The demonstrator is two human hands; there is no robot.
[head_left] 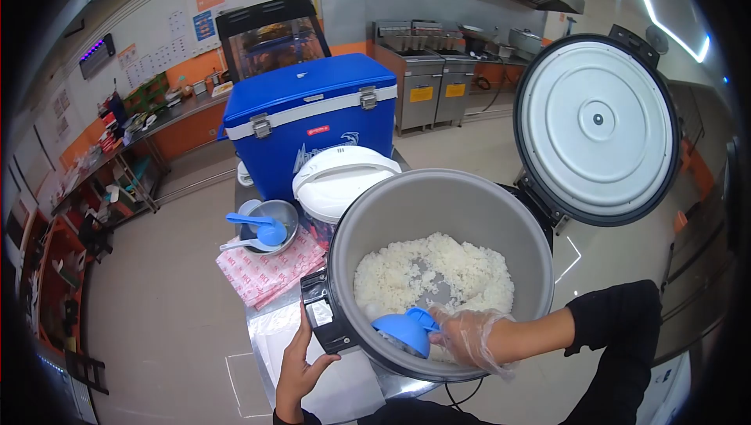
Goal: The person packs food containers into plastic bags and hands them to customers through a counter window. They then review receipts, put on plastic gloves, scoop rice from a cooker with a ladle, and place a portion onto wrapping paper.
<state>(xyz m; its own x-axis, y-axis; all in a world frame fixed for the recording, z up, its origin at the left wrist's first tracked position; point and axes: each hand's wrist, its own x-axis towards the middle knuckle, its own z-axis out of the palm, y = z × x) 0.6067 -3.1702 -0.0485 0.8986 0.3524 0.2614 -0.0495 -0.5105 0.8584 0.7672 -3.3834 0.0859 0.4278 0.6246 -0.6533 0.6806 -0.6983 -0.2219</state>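
Observation:
A large rice cooker [540, 268] stands in front of me with its round lid [598, 124] swung up on the right. Cooked white rice [477, 268] covers much of its bottom, and a bare patch of grey shows in the middle. My right hand [469, 337], in a clear plastic glove, reaches inside and is closed on the handle of a blue scoop [403, 329]. The scoop is tilted low against the near left wall. My left hand [301, 366] is bare, thumb and fingers apart, against the cooker's black side handle [325, 312].
Left of the cooker, a metal bowl [291, 218] holds blue and white utensils on a pink-printed cloth [266, 272]. Behind are a white lidded container [336, 182] and a blue cooler box [313, 120]. White sheets [336, 386] lie at the near edge. Fryers [422, 85] line the back wall.

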